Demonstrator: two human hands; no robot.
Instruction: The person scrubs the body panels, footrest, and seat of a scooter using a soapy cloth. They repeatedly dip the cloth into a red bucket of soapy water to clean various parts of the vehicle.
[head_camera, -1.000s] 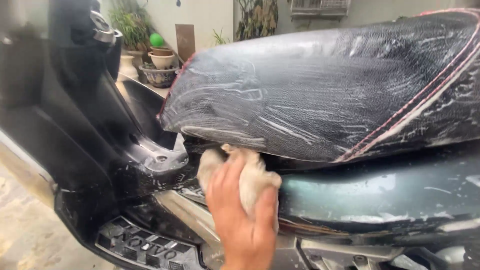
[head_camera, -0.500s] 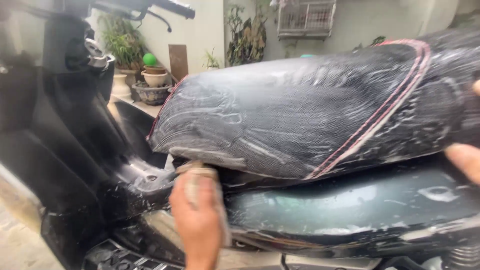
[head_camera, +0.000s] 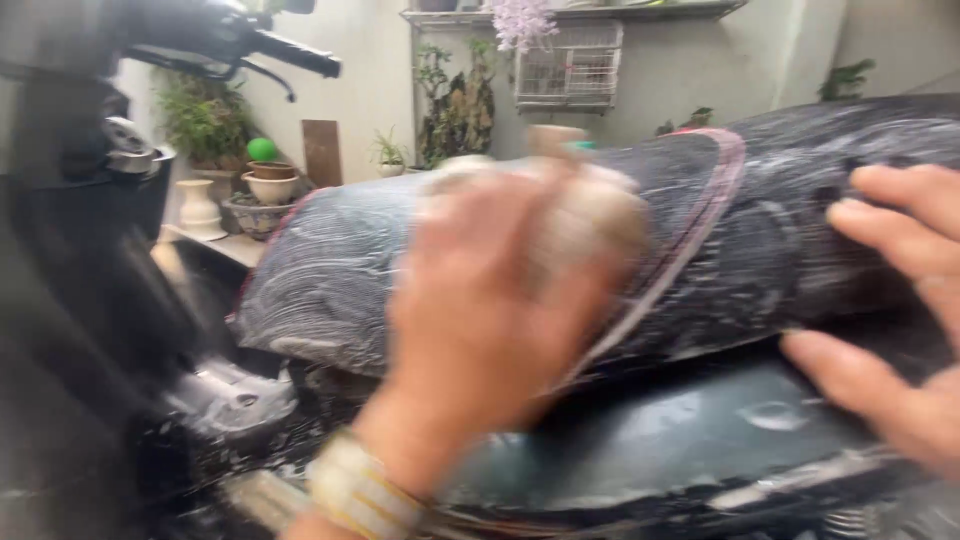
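Your left hand (head_camera: 490, 320), blurred, is curled around a pale sponge (head_camera: 590, 215) and presses it on the soapy black scooter seat (head_camera: 340, 265), near the seat's middle. Your right hand (head_camera: 900, 320) is at the right edge, fingers spread, touching the seat's side above the dark green body panel (head_camera: 660, 440). Flower pots (head_camera: 265, 180) stand far left by the wall.

Under my left hand (head_camera: 500, 310) the soapy black scooter seat (head_camera: 790, 240) is carrying streaks of foam and a pale sponge (head_camera: 590, 215); my right hand (head_camera: 900, 310) is resting further along it.
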